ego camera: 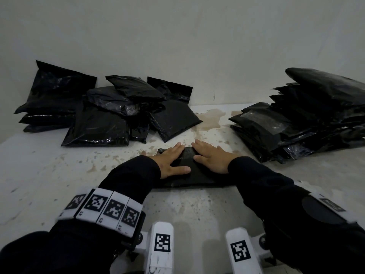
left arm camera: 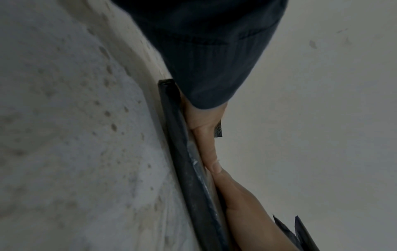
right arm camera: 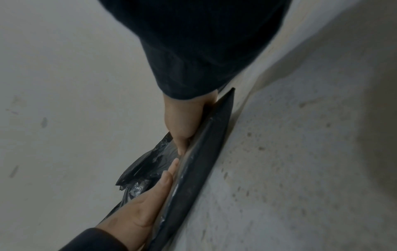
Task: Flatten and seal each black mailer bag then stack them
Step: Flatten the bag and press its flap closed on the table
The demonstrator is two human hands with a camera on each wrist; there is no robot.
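Much of the black mailer bag (ego camera: 187, 173) is hidden under the two hands and the dark sleeves (ego camera: 136, 175), so only its middle strip, far edge and near edge show, and whether its flap is sealed cannot be made out. It lies flat on the stained white table (ego camera: 49, 175), near the middle, close to the person. The left hand (ego camera: 169, 161) rests palm down on its left half with fingers straight and together, holding nothing; the right hand (ego camera: 213, 158) does the same on the right half, fingers flat and slightly spread. From the wrist views the bag (left arm camera: 182, 152) is a thin dark slab seen edge on, with a dull sheen along its upper face (right arm camera: 193, 169). At the far left a loose heap of black bags (ego camera: 110, 113) leans against the wall; at the far right a taller stack of bags (ego camera: 308, 119) runs off the picture's edge.
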